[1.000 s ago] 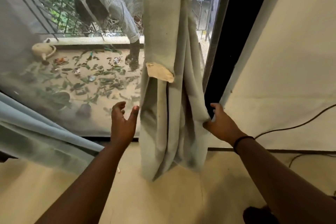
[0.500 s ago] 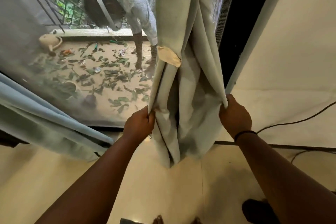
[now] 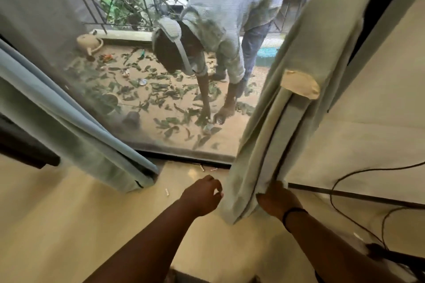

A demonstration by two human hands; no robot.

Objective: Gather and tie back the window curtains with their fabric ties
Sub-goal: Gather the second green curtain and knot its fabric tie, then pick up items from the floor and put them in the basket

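A second curtain (image 3: 69, 122) is hanging at far left, while the left hand (image 3: 202, 195) is pinching the gathered curtain (image 3: 276, 135) near its hem, the right hand (image 3: 278, 200) clasping its other side; no writing readable.

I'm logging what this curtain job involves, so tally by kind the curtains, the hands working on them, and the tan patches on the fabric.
Curtains: 2, the right curtain and the left curtain
Hands: 2, the left hand and the right hand, both at the right curtain's bottom
Tan patches: 1, the tan patch on the right curtain
Total: 5
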